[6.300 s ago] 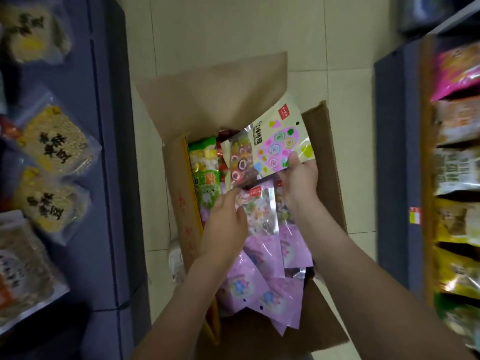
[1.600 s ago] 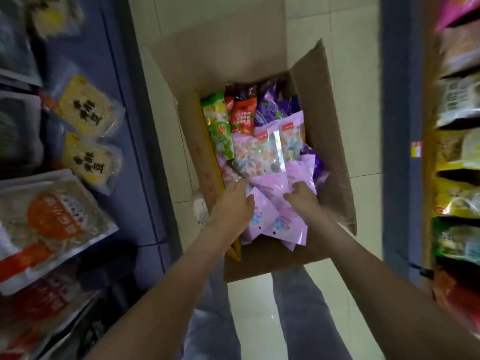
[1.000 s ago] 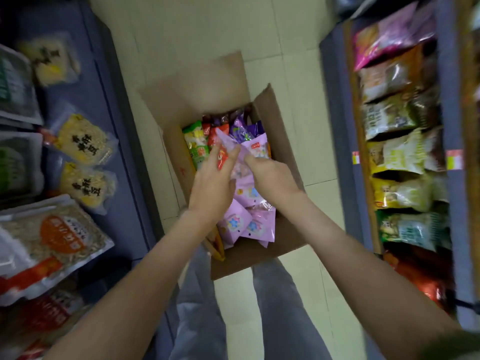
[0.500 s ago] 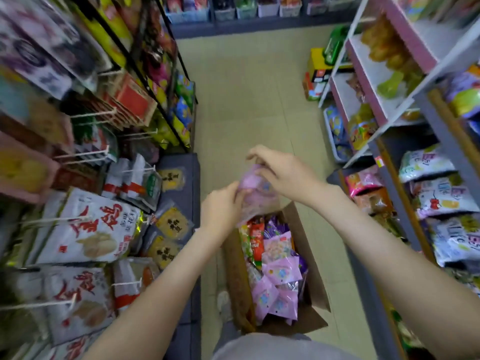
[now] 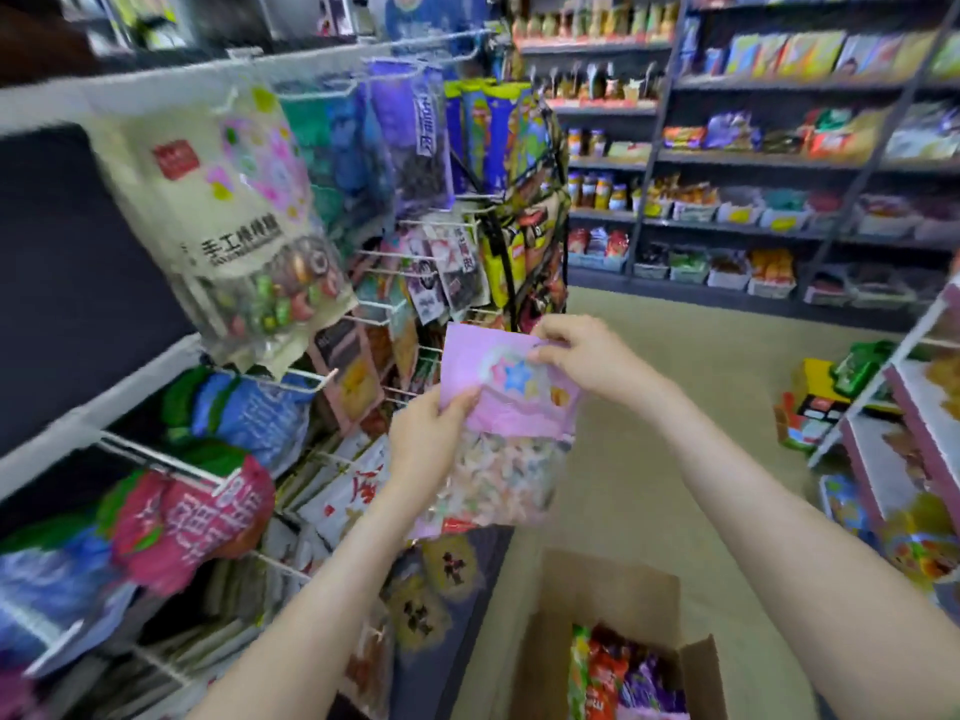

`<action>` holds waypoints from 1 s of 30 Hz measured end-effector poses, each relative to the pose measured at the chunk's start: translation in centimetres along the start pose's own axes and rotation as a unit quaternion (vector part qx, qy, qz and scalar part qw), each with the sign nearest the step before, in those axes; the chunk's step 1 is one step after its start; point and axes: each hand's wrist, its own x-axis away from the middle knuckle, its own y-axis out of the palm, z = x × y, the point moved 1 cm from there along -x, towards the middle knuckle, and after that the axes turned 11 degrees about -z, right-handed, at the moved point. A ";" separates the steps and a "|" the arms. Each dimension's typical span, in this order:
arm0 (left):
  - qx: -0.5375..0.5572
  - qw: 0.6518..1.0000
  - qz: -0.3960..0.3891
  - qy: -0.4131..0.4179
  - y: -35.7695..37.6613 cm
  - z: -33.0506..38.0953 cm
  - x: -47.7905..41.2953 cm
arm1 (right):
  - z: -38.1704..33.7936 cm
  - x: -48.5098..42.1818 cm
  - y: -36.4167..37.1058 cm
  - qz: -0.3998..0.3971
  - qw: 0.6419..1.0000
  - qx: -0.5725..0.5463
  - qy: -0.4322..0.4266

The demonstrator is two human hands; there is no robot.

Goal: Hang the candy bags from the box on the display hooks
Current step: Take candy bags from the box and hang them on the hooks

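Standing upright, pink header up, the candy bag point(image 5: 498, 402) is pinched at its left edge by the left hand point(image 5: 426, 449), and at its top by the right hand point(image 5: 592, 356).

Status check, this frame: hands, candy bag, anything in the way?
Left hand and right hand both grip the pink candy bag, above the box. Not yet hung. Display hooks ahead crowded with hung bags.
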 end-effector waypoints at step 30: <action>0.302 0.868 0.369 0.140 -25.2 6.1 8.0 | -31.0 -9.0 2.9 0.112 0.963 -0.066 -0.237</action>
